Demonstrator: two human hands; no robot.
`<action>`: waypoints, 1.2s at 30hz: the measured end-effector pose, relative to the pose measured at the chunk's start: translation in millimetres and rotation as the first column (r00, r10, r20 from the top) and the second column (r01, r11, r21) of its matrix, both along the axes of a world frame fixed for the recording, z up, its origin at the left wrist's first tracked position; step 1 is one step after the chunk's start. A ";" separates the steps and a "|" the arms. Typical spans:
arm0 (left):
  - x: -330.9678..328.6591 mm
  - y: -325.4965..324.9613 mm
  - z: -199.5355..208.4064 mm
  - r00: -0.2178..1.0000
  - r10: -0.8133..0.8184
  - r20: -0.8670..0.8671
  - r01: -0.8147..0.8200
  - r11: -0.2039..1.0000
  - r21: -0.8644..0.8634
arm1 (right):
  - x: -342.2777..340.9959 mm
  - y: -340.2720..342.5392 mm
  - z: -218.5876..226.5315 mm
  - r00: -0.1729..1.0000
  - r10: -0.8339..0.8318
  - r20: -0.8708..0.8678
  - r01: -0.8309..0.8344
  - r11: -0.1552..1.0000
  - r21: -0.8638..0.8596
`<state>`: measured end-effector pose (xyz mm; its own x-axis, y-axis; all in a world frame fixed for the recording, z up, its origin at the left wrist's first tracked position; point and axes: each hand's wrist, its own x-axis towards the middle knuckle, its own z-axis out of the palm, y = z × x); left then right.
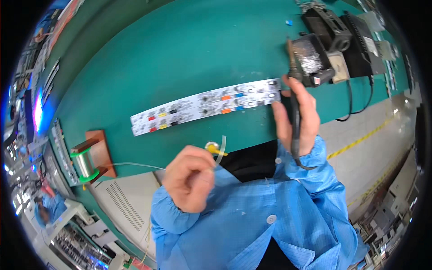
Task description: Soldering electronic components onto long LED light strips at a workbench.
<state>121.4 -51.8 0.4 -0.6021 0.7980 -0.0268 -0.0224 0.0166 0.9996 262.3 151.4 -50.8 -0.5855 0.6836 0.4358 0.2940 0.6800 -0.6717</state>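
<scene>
A long white circuit board strip (193, 108), marked in two rows with small coloured and black parts, lies slantwise on the green bench. My right hand (302, 119) is closed around a soldering iron (295, 121), its tip pointing to the far side. That hand's thumb and a fingertip are at the strip's right end. Nearer my body, my left hand (189, 179) pinches a thin translucent tube (222, 146), whose free end sticks up past the fingers. A small round pale piece with a yellow tail (212, 148) is just behind it, at the bench's near edge.
A solder wire spool (84, 165) sits on a brown stand (102, 155) at left, a thin line running from it toward my left hand. At far right are a dark iron-stand box (310, 58), a black device (333, 29) and cables. A vented pale box (123, 198) is below left.
</scene>
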 end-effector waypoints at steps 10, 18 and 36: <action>-48.4 -34.0 -33.0 0.782 0.588 -0.206 -0.615 0.781 -0.106 | -1.4 3.2 4.2 0.999 -0.002 0.043 0.000 0.999 0.040; -50.1 -40.6 -27.6 0.787 0.587 -0.188 -0.610 0.785 -0.104 | 2.4 -6.1 6.5 0.999 -0.044 0.018 0.044 0.999 0.027; 49.4 42.7 -8.3 0.964 -0.247 0.101 0.241 0.968 0.072 | 30.9 -31.2 29.4 0.791 0.413 -0.452 -0.591 0.707 -0.388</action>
<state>170.8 -9.1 -8.0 -0.3850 0.9224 -0.0298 -0.1326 -0.0234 0.9909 293.2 120.2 -21.4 -0.7978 0.4915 0.3491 -0.2765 0.2162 -0.9364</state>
